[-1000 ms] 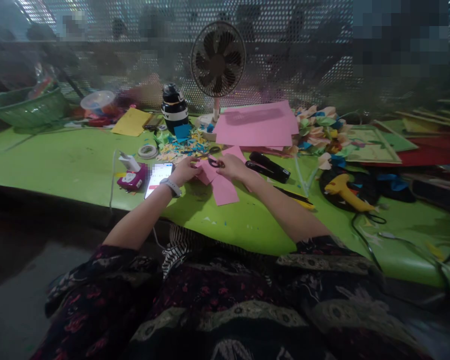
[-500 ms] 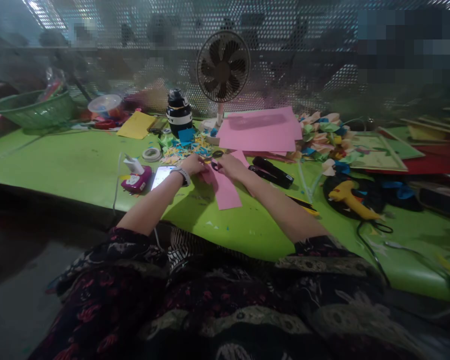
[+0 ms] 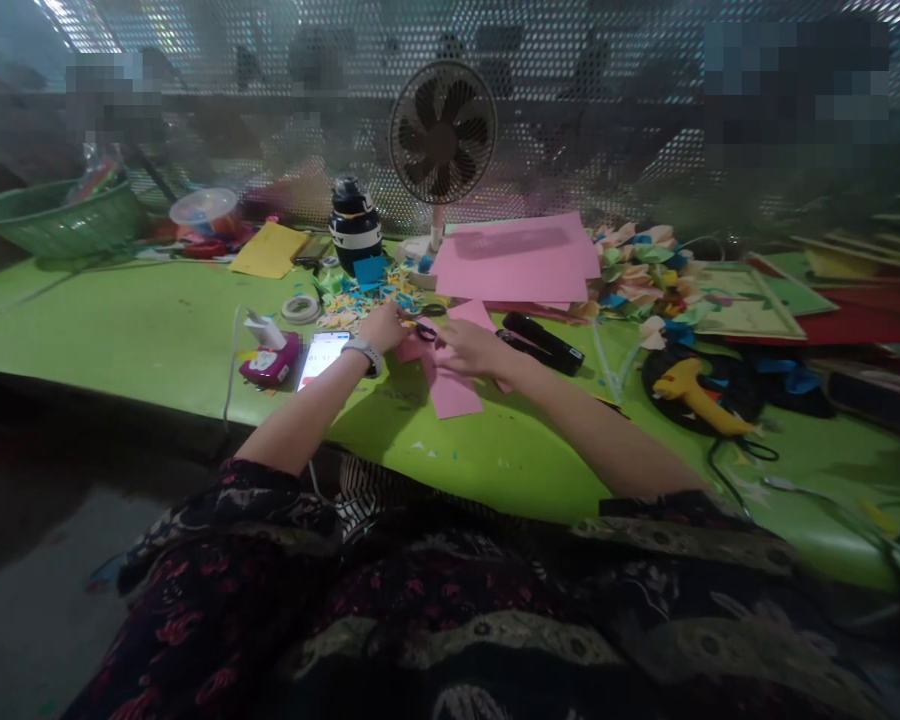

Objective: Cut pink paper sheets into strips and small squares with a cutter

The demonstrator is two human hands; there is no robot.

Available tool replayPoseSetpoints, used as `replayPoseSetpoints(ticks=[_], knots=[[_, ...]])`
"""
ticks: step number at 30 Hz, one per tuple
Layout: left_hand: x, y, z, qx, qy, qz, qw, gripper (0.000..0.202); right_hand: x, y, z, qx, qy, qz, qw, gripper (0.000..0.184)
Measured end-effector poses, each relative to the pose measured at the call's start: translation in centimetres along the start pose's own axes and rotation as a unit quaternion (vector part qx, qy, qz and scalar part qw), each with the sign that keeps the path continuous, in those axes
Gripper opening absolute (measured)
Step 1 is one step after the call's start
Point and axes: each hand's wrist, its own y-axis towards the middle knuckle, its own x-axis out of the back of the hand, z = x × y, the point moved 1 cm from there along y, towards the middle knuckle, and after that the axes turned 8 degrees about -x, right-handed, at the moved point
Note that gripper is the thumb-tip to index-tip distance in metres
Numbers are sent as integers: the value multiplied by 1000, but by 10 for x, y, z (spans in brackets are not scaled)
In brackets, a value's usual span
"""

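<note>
Pink paper strips (image 3: 456, 394) lie in front of me on the green table. My left hand (image 3: 384, 328), with a pale band at the wrist, has its fingers closed at a piece of pink paper (image 3: 409, 348); the fingertips are partly hidden. Black-handled scissors (image 3: 425, 331) sit between the two hands, the loops showing and the blades hard to make out. My right hand (image 3: 466, 346) is over the pink strip just right of the scissors, fingers stretched leftward and apart from the handles. A black stapler (image 3: 544, 342) lies right of it.
Behind my hands are paper scraps (image 3: 390, 290), a dark bottle (image 3: 355, 225), a fan (image 3: 442, 135) and pink sheets (image 3: 514, 260). A phone (image 3: 322, 358) and purple plug block (image 3: 270, 362) lie left. A yellow glue gun (image 3: 694, 395) with trailing cord is right.
My right hand has come away from the scissors' handles and moved toward me over the pink strip. My right forearm now covers most of the yellow tool. My left hand has hardly moved.
</note>
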Motion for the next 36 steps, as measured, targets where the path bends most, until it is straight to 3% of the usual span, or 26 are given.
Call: replayPoseSetpoints(ticks=[3, 6, 9, 12, 14, 17, 22, 28, 33, 36], knots=[[8, -15, -9, -38, 37, -42, 998, 37, 6, -41, 7, 59, 41, 49, 996, 37], [14, -28, -18, -68, 48, -60, 995, 36, 2, -65, 12, 92, 21, 43, 995, 29], [18, -39, -24, -79, 32, -56, 995, 29, -8, -66, 13, 69, -15, 13, 997, 23], [18, -51, -24, -78, -6, -14, 997, 16, -11, -63, 10, 32, -11, -9, 999, 26], [18, -58, -21, -68, -47, 27, 996, 26, -9, -65, 5, 38, 35, -10, 999, 28], [17, -65, -13, -46, -114, 58, 991, 33, -10, -69, -3, 90, 90, 9, 992, 47], [14, -64, -13, -19, -199, 70, 977, 27, -23, -68, -10, 74, 95, -30, 992, 21], [2, -61, -38, 83, -295, 163, 938, 43, -18, -70, -6, 13, 131, -62, 989, 17], [-13, -53, -50, 114, -390, 124, 905, 41, -3, -81, 5, 34, 150, -100, 983, 15], [-22, -49, -54, 105, -472, 115, 868, 31, 4, -86, 11, 47, 140, -122, 981, 15]])
